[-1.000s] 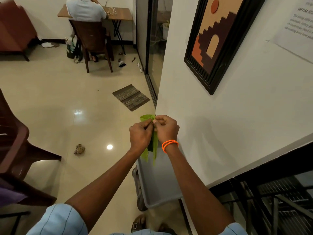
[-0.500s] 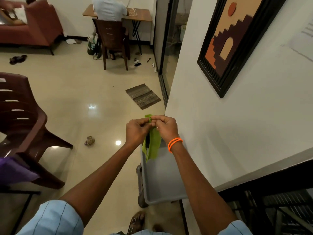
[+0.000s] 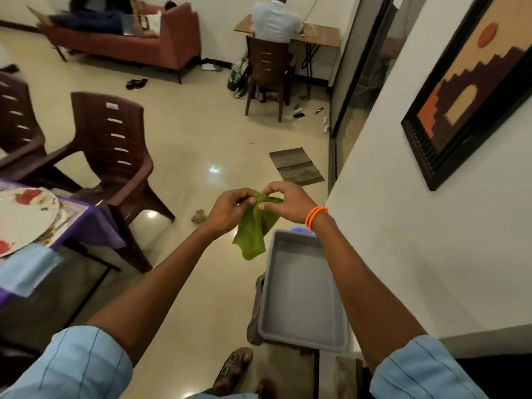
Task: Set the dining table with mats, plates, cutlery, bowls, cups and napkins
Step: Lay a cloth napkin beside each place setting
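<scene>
A green cloth napkin (image 3: 253, 231) hangs in the air in front of me, above the floor. My left hand (image 3: 229, 213) pinches its upper left edge and my right hand (image 3: 288, 203), with an orange band on the wrist, pinches the upper right edge. At the far left lies a white plate (image 3: 23, 217) with red flowers on a purple mat (image 3: 83, 223), and a light blue napkin (image 3: 26, 269) lies beside it on the dark dining table (image 3: 57, 298).
A grey plastic tub (image 3: 302, 289) sits low beside the white wall on the right. Two brown plastic chairs (image 3: 115, 156) stand by the table. A small floor mat (image 3: 296, 167), a sofa and a seated person at a desk are farther back.
My view has swung left, bringing the chairs and the set table into sight. My hands have drawn apart a little and the napkin has opened out wider between them.
</scene>
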